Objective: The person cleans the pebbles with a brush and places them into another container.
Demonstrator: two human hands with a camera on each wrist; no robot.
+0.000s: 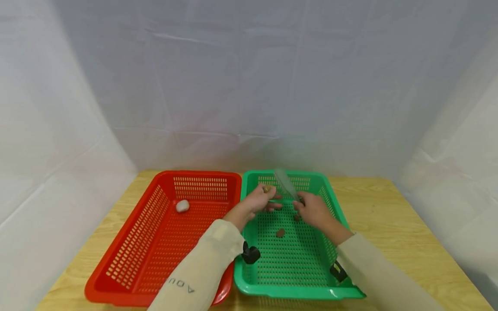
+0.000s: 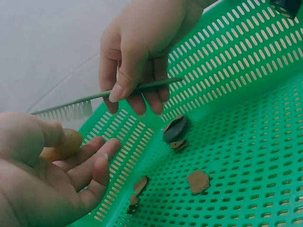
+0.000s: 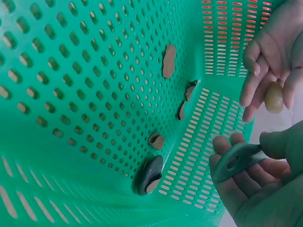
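Above the far part of the green basket point(image 1: 303, 291), my left hand point(image 1: 256, 202) pinches a small smooth yellowish-brown stone point(image 2: 68, 144) near its thumb, its other fingers spread loosely. My right hand point(image 1: 314, 211) grips a green brush point(image 1: 285, 183) by its handle, thumb on top. The handle end has a hole, seen in the right wrist view. In the left wrist view the pale bristles point down behind the stone; whether they touch it I cannot tell. Beneath the hands, a dark stone point(image 3: 149, 174) and several brown flakes point(image 2: 198, 182) lie on the basket floor.
On the left a red basket point(image 1: 116, 298) stands against the green one, with a whitish stone point(image 1: 182, 205) near its far left corner. Both stand on a wooden table point(image 1: 373, 207). White sheeting point(image 1: 249, 86) hangs behind and at both sides.
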